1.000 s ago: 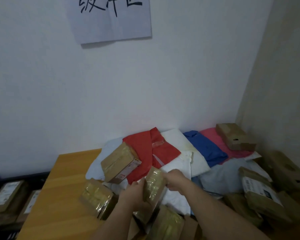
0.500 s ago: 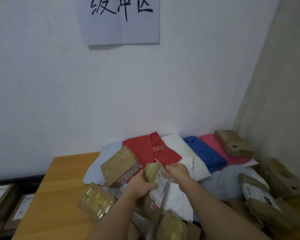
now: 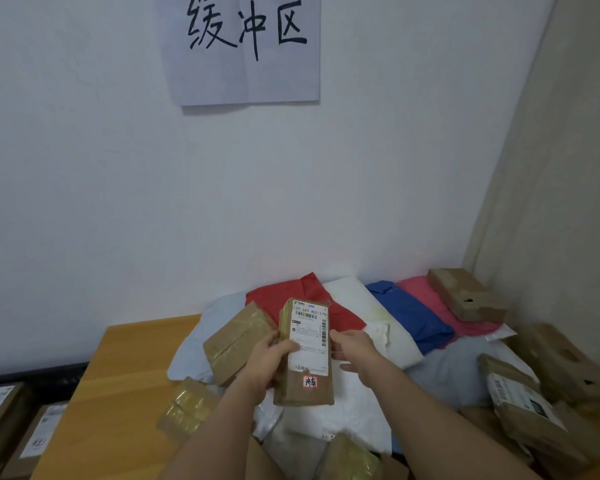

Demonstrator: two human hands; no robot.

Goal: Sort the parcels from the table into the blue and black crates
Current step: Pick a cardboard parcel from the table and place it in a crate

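Observation:
I hold a small brown cardboard parcel (image 3: 305, 355) upright above the pile, its white shipping label and a red-marked sticker facing me. My left hand (image 3: 269, 363) grips its left edge, thumb across the label. My right hand (image 3: 352, 348) holds the right edge with its fingers behind the box. The wooden table (image 3: 118, 382) carries a heap of other parcels. At the lower left a black crate (image 3: 32, 375) holds labelled boxes (image 3: 0, 410). No blue crate is in view.
Soft mailers lie against the wall: red (image 3: 291, 296), white (image 3: 361, 306), blue (image 3: 409, 313), pink (image 3: 426, 292), grey (image 3: 454, 372). Cardboard boxes sit at the left of the pile (image 3: 236, 341), back right (image 3: 465, 292) and right edge (image 3: 565, 362). A tape-wrapped parcel (image 3: 184, 407) lies near the front. A paper sign (image 3: 243, 46) hangs above.
Both hands lifted the small box off the pile and turned it upright so its label faces me. The view tilted upward, showing more of the wall sign.

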